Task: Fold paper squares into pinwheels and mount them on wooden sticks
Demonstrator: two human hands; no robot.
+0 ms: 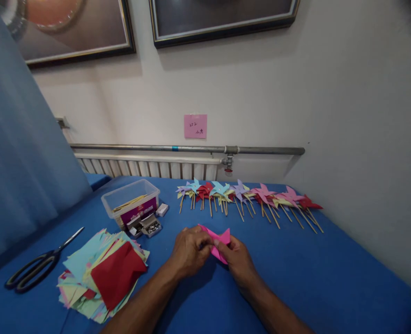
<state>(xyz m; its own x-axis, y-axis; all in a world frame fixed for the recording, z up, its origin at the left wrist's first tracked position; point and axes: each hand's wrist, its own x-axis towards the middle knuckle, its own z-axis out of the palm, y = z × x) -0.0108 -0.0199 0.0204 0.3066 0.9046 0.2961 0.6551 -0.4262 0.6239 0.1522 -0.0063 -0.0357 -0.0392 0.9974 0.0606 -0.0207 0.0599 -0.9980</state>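
Observation:
A bright pink paper pinwheel (221, 253), partly covered by fingers, is held between both hands above the blue table. My left hand (191, 248) pinches its left side, with the fingers curled over the paper near its middle. On the right side, my right hand (238, 260) grips it with the thumb on top. One folded point sticks up beside the right thumb. Whether a pin is between the fingers I cannot make out. Left of my left forearm lies a pile of coloured paper squares (118, 276), a red sheet on top.
Black-handled scissors (45, 264) lie at the left. Behind the pile stand a clear plastic box (132, 199) with sticks, open small boxes of metal pins (151, 227) and a small white box (162, 210). Several finished pinwheels (240, 190) on sticks line the back edge by the wall.

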